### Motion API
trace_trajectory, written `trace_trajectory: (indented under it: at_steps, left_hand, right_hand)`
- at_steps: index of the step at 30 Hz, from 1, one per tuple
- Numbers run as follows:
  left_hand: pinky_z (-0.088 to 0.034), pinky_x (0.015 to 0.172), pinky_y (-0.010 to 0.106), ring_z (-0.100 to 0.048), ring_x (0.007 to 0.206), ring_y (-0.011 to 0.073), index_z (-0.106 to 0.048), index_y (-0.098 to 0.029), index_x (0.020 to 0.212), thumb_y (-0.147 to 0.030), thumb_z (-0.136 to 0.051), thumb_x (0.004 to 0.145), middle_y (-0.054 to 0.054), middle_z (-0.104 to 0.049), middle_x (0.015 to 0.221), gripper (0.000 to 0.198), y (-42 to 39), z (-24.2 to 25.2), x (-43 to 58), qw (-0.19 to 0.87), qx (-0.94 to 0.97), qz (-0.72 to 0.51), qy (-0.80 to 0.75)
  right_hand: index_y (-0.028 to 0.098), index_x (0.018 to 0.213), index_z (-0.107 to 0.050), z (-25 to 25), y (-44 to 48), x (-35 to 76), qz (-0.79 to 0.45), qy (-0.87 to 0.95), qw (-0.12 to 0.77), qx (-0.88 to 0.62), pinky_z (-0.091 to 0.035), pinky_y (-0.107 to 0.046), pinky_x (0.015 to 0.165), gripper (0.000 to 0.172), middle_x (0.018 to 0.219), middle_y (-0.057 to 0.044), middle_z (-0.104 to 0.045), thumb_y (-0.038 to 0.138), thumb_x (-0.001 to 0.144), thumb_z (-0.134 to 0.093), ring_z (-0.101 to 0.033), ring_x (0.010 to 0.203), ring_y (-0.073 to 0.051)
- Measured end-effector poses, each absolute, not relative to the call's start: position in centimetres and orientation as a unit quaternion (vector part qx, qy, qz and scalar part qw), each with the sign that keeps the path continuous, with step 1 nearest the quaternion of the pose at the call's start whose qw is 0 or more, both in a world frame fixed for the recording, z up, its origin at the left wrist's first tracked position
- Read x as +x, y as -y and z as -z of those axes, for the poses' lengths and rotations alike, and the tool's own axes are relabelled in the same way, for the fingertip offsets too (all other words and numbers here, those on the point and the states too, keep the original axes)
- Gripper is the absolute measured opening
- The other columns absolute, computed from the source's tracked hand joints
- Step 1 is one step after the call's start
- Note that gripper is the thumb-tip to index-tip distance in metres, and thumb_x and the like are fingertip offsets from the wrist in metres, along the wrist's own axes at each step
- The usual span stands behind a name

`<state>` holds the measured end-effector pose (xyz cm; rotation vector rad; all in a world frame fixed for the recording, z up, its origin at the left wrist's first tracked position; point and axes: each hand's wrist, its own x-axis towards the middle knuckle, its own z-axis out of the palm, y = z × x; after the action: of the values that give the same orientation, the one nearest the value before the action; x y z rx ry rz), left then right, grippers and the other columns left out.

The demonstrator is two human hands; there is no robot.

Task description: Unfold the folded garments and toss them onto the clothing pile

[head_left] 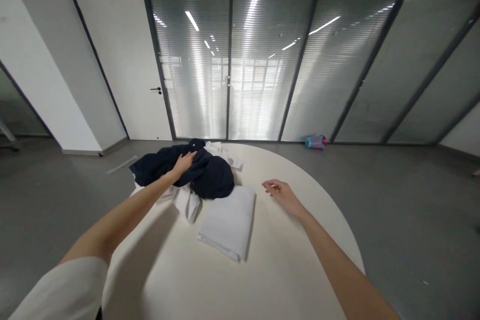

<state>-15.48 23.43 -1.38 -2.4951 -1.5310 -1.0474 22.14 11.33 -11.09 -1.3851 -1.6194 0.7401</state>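
Observation:
A crumpled dark navy garment (210, 175) lies on top of loose white cloth (186, 201) at the far left of a round white table (285, 260). My left hand (183, 163) reaches out and rests on the navy garment, fingers curled into the fabric. A neatly folded white cloth (229, 222) lies flat just in front of the pile. To the right of the folded cloth hovers my right hand (281, 193), fingers loosely apart and holding nothing.
More white cloth (227, 155) sticks out behind the navy garment. Grey floor surrounds the table. A small blue and pink object (315, 142) lies on the floor by the glass partition with blinds. A white door (127, 65) stands at the left.

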Motion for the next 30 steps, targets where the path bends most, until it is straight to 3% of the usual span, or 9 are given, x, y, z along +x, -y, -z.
trace_trajectory:
  at_steps: [4, 9, 12, 15, 18, 22, 24, 27, 30]
  left_hand:
    - [-0.05, 0.098, 0.048, -0.061, 0.114, 0.0261, -0.056, -0.015, 0.131, -0.037, -0.061, 0.095, 0.013, -0.06, 0.13, 0.043, -22.7, 5.3, -15.8, -0.012, -0.791, 0.312, 0.526]
    - [-0.046, 0.104, 0.043, -0.059, 0.12, 0.0295, -0.036, -0.004, 0.144, -0.037, -0.054, 0.095, 0.02, -0.057, 0.136, 0.062, -22.9, 3.7, -17.0, -0.001, -0.751, 0.353, 0.558]
    - [-0.029, 0.117, 0.052, -0.035, 0.143, 0.0354, -0.037, -0.015, 0.149, -0.049, -0.053, 0.094, 0.014, -0.042, 0.153, 0.067, -21.5, 2.0, -16.3, 0.103, -0.776, 0.379, 0.493]
    - [-0.011, 0.117, 0.067, -0.01, 0.15, 0.0451, -0.049, -0.03, 0.145, -0.066, -0.064, 0.081, 0.008, -0.033, 0.161, 0.075, -20.1, 1.3, -14.4, 0.161, -0.867, 0.234, 0.41]
    - [-0.017, 0.114, 0.065, -0.03, 0.143, 0.0458, -0.061, -0.03, 0.135, -0.063, -0.075, 0.071, 0.013, -0.048, 0.15, 0.073, -19.9, 1.6, -12.0, 0.15, -0.911, 0.077, 0.375]
    - [-0.04, 0.097, 0.047, -0.065, 0.108, 0.0327, -0.069, -0.021, 0.116, -0.048, -0.062, 0.088, 0.015, -0.071, 0.11, 0.039, -21.5, 0.4, -10.1, 0.141, -0.862, 0.097, 0.478]
    - [-0.043, 0.088, 0.043, -0.065, 0.103, 0.0316, -0.066, -0.019, 0.121, -0.052, -0.041, 0.099, 0.016, -0.072, 0.108, 0.047, -22.6, -1.2, -9.7, 0.153, -0.774, 0.201, 0.58]
    - [-0.038, 0.092, 0.049, -0.058, 0.114, 0.0359, -0.055, -0.013, 0.136, -0.056, -0.019, 0.103, 0.023, -0.063, 0.126, 0.066, -24.2, -2.5, -9.0, 0.185, -0.704, 0.255, 0.636]
    - [-0.034, 0.099, 0.052, -0.055, 0.117, 0.0386, -0.061, -0.01, 0.129, -0.065, -0.034, 0.097, 0.024, -0.061, 0.128, 0.069, -25.2, -0.5, -7.5, 0.177, -0.76, 0.186, 0.596]
  right_hand:
    - [0.019, 0.095, -0.073, 11.6, -10.2, 21.0, -0.293, 0.701, 0.361, -0.542, -0.055, -0.035, 0.079, 0.032, 0.099, -0.008, -0.074, 0.046, 0.089, -0.058, -0.068, 0.084, -0.02]
    - [0.018, 0.105, -0.071, 10.7, -8.3, 18.5, -0.215, 0.771, 0.325, -0.503, -0.051, -0.037, 0.092, 0.022, 0.107, -0.009, -0.069, 0.031, 0.093, -0.059, -0.065, 0.097, -0.021]
    - [0.02, 0.111, -0.071, 10.0, -6.7, 15.8, -0.161, 0.829, 0.284, -0.455, -0.045, -0.04, 0.102, 0.023, 0.114, -0.01, -0.066, 0.031, 0.093, -0.064, -0.06, 0.11, -0.023]
    - [0.022, 0.124, -0.067, 9.8, -5.4, 13.0, -0.148, 0.875, 0.234, -0.396, -0.039, -0.041, 0.109, 0.037, 0.129, -0.011, -0.061, 0.039, 0.091, -0.068, -0.053, 0.124, -0.025]
    - [0.023, 0.13, -0.065, 10.3, -4.7, 11.5, -0.143, 0.899, 0.187, -0.368, -0.036, -0.044, 0.111, 0.046, 0.137, -0.012, -0.057, 0.046, 0.091, -0.067, -0.049, 0.128, -0.027]
    - [0.024, 0.129, -0.066, 11.1, -4.6, 11.6, -0.154, 0.891, 0.191, -0.381, -0.035, -0.042, 0.111, 0.04, 0.137, -0.01, -0.057, 0.042, 0.093, -0.065, -0.048, 0.129, -0.024]
    - [0.024, 0.128, -0.066, 11.4, -4.7, 11.9, -0.161, 0.886, 0.197, -0.387, -0.035, -0.04, 0.111, 0.039, 0.137, -0.009, -0.057, 0.04, 0.092, -0.066, -0.049, 0.128, -0.023]
    - [0.024, 0.127, -0.067, 11.5, -4.7, 11.9, -0.159, 0.885, 0.195, -0.391, -0.034, -0.041, 0.111, 0.04, 0.137, -0.009, -0.058, 0.043, 0.092, -0.066, -0.048, 0.129, -0.023]
    - [0.023, 0.131, -0.064, 11.3, -4.2, 11.6, -0.152, 0.888, 0.184, -0.392, -0.033, -0.042, 0.112, 0.055, 0.141, -0.011, -0.055, 0.058, 0.088, -0.065, -0.046, 0.131, -0.025]
